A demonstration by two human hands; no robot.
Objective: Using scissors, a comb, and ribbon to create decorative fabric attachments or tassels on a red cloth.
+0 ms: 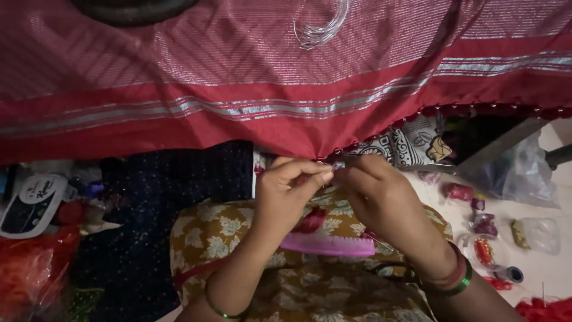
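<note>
A red cloth (238,89) with silver stripes hangs across the top, its lower edge trimmed with small red tassel knots (453,110). My left hand (289,191) pinches the cloth's edge near the middle, fingers closed on a bit of red thread. My right hand (375,191) meets it at the same spot, fingertips closed on the edge; whether it holds a needle is too small to tell. A pink comb (328,244) lies on my lap, on leaf-patterned fabric (226,232), just below both hands. Red thread (310,220) trails under my left hand.
Spools and small packets of thread (485,226) lie on the floor at right, with plastic bags (524,173). A dark blue dotted cloth (149,214) and a white device (33,206) are at left, above an orange mesh bundle (30,274). Clear rings (322,27) rest on the cloth.
</note>
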